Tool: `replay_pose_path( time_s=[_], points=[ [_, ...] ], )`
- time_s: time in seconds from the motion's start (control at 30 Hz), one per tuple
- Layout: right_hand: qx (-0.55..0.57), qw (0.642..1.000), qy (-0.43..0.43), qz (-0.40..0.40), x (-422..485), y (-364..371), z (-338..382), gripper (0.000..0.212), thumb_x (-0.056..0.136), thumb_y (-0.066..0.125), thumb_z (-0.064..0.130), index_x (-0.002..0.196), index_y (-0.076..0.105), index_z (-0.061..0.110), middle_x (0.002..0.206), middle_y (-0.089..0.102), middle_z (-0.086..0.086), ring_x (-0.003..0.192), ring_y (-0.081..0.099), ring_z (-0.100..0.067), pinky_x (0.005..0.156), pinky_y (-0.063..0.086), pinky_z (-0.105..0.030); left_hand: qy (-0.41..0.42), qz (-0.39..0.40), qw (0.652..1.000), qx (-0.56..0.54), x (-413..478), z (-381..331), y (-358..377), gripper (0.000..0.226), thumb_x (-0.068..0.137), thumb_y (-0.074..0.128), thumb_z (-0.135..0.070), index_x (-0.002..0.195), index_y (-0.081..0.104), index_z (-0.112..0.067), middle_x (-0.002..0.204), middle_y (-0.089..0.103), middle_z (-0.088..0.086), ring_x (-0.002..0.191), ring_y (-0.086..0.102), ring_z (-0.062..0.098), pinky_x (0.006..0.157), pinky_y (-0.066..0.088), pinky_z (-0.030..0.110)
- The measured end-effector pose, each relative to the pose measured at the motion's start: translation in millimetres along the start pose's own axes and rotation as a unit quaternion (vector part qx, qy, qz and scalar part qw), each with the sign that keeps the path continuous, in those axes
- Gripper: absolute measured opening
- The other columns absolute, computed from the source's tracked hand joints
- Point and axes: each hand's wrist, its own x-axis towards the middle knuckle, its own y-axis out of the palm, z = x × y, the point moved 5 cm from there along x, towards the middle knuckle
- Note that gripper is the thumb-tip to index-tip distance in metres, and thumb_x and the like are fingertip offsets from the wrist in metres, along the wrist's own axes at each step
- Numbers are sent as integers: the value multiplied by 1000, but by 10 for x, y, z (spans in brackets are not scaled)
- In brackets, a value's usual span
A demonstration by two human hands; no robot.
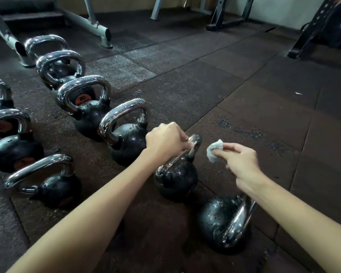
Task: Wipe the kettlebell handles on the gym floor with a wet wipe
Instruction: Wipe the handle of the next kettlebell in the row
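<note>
Several black kettlebells with chrome handles stand in two rows on the dark rubber floor. My left hand [165, 139] grips the top of the chrome handle [194, 143] of a small kettlebell [176, 181] in the near row. Just to its right, my right hand [239, 162] pinches a crumpled white wet wipe [214, 150], a short gap from that handle. Closest to me, another kettlebell [220, 219] lies tipped, its handle [239, 217] pointing right under my right forearm.
Further kettlebells [126, 133] [87, 107] line up towards the back left; a second row [53, 186] sits at the left. Grey machine legs [95, 22] and black rack feet [224, 22] stand at the back. Wet patches [222, 122] mark the floor tiles.
</note>
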Motion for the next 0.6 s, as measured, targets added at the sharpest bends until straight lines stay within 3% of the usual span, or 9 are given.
replay_pose_path(
  time_s=[0.1, 0.13, 0.23, 0.3, 0.37, 0.47, 0.5, 0.57, 0.6],
  points=[
    [38, 997, -4, 70, -84, 149, 165, 23, 76, 89, 11, 89, 71, 19, 82, 76, 3, 38, 45, 2, 39, 33, -15, 117, 1, 992, -39, -116, -113, -108, 45, 77, 82, -61, 119, 74, -49, 60, 62, -14, 72, 55, 11, 66, 39, 29],
    [47, 995, 0, 85, -100, 194, 197, 24, 75, 89, 13, 88, 71, 19, 80, 76, 3, 37, 42, 0, 40, 32, -17, 146, -10, 988, -52, -151, -128, -136, 50, 76, 83, -61, 123, 71, -50, 56, 57, -10, 75, 50, 13, 62, 36, 28],
    [69, 986, 23, 152, -152, 353, 233, 25, 74, 88, 15, 92, 70, 16, 68, 68, 3, 39, 34, -5, 39, 27, -18, 205, -23, 974, -96, -215, -98, -193, 52, 75, 86, -54, 125, 70, -50, 83, 76, -22, 74, 63, -2, 75, 52, 29],
    [114, 971, 44, 205, -193, 455, 258, 34, 73, 86, 13, 103, 69, 11, 67, 58, -1, 38, 32, -4, 37, 24, -18, 237, -27, 964, -117, -243, -79, -266, 51, 76, 87, -50, 124, 72, -47, 116, 73, -25, 104, 70, -5, 91, 56, 33],
    [139, 958, 64, 244, -221, 515, 292, 42, 68, 85, 17, 106, 67, 12, 67, 54, 0, 37, 32, -3, 37, 23, -18, 249, -31, 960, -127, -254, -38, -386, 51, 75, 87, -52, 124, 73, -44, 122, 71, -24, 110, 68, -7, 94, 55, 30],
    [139, 948, 64, 279, -249, 577, 358, 40, 66, 84, 20, 102, 68, 14, 69, 57, 2, 37, 33, -3, 38, 23, -18, 241, -25, 960, -141, -286, 36, -563, 52, 73, 88, -52, 122, 75, -41, 81, 77, -6, 55, 55, -6, 59, 41, 13],
    [138, 946, 63, 287, -264, 597, 383, 38, 66, 84, 20, 101, 70, 14, 69, 60, 3, 37, 32, -3, 39, 23, -18, 240, -23, 960, -143, -296, 47, -614, 51, 73, 88, -51, 122, 76, -39, 54, 50, -5, 46, 42, 1, 52, 32, 14],
    [138, 942, 64, 299, -291, 632, 428, 32, 67, 84, 21, 95, 73, 14, 67, 63, 4, 37, 32, -3, 40, 22, -18, 245, -5, 959, -145, -315, 56, -686, 50, 75, 88, -45, 123, 76, -34, 78, 47, 4, 43, 33, 3, 49, 27, 14],
    [140, 940, 67, 303, -304, 649, 437, 26, 67, 83, 20, 91, 75, 15, 65, 63, 5, 37, 32, -3, 41, 22, -18, 248, 3, 959, -140, -323, 56, -712, 50, 76, 89, -43, 123, 76, -32, 63, 42, 5, 43, 31, 5, 48, 26, 14]
  ],
)
